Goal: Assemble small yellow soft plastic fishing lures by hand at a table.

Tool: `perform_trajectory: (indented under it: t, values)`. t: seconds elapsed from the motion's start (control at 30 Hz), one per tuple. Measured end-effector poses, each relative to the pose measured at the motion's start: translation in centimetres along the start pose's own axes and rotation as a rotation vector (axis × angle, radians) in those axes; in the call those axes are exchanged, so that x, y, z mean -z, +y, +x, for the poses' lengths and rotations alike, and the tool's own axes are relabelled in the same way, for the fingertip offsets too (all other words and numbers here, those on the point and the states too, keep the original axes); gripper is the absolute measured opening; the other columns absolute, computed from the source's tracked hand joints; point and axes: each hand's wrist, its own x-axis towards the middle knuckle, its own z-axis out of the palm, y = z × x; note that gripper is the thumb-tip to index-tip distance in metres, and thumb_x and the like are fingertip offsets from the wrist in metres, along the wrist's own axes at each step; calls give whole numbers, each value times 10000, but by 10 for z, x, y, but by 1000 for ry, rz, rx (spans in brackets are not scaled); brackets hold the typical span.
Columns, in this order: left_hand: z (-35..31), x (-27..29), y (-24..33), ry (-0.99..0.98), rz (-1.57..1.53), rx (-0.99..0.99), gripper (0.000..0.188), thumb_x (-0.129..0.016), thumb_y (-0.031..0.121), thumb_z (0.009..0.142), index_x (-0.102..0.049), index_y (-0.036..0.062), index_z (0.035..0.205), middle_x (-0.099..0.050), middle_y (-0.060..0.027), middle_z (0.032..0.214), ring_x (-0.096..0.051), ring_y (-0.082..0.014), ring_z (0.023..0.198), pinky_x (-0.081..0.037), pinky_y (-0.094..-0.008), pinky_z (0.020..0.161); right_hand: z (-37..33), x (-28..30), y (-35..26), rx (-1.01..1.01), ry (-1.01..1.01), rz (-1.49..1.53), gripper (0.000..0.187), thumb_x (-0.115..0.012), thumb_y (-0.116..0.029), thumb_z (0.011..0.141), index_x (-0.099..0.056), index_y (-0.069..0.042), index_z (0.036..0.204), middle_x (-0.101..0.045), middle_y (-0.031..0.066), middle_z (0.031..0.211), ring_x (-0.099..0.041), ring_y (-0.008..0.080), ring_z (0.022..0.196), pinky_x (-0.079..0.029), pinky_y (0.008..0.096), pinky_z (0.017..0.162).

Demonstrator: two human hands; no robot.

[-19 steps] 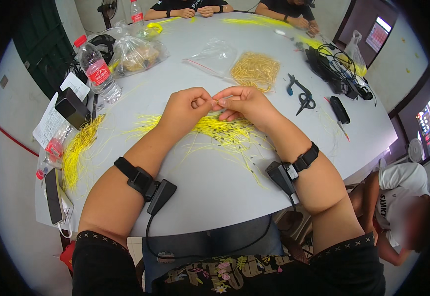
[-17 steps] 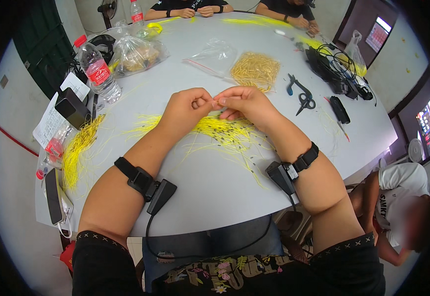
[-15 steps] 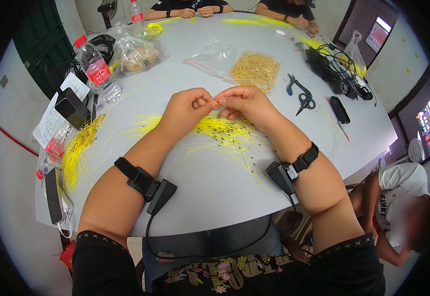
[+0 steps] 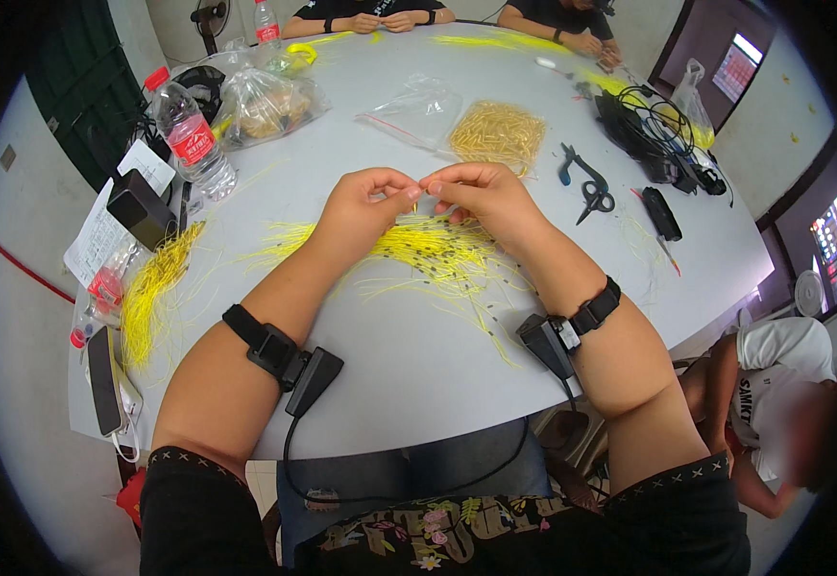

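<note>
My left hand and my right hand meet at their fingertips above the table, both closed in a pinch. A small gold piece shows just under the left thumb and fingertips. What the right fingers pinch is too small to make out. Below the hands lies a spread of yellow strands, many with small dark pieces on them. Beyond my right hand sits a heap of slim gold pieces, beside a clear plastic bag.
Dark-handled scissors and a black tool lie to the right, near black cables. On the left stand a water bottle, a black box and a yellow bundle. Other people work across the table.
My left thumb and fingertips have shifted slightly, and the gold piece now shows lower and more to the left, pointing down. The right fingers have moved a little; the forearms stay put.
</note>
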Motion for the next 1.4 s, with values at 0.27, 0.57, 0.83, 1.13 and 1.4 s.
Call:
perform_trajectory:
  t: [0.27,0.57,0.83,1.13,1.4]
  values:
    - [2,2,-5,-10,53,-64,137,-629,145,866,-674,27,919,-593,26,749,-456,-18,595,-343,-176,518,0,-1,1,35,-3,13,183,-646,-138,860,-680,-26,1000,-662,30,864,-592,75,746,-464,201,628]
    - [-2,0,7,-37,-40,29,147,-643,120,836,-682,-4,904,-638,-22,799,-530,-82,731,-429,-222,693,0,1,1,38,-15,2,136,-652,-129,848,-672,-30,938,-644,26,815,-582,74,721,-456,200,624]
    - [-1,1,3,-8,-50,2,108,-623,125,852,-662,32,890,-599,7,737,-451,-42,610,-343,-198,564,-1,0,2,28,-1,-42,157,-663,-165,833,-668,-40,927,-628,17,783,-562,73,694,-446,208,618]
    - [-1,1,6,-25,-91,9,110,-594,159,890,-613,52,901,-576,19,730,-443,-35,605,-328,-192,558,1,0,5,50,-17,-17,138,-651,-182,830,-650,-62,898,-615,7,756,-550,72,657,-434,211,584]
    - [2,-1,-6,-52,54,-112,146,-539,205,945,-572,63,937,-500,77,722,-343,7,558,-274,-174,489,-1,1,1,-49,-253,486,39,-592,-112,837,-612,-94,866,-603,-1,867,-583,107,734,-451,253,605]
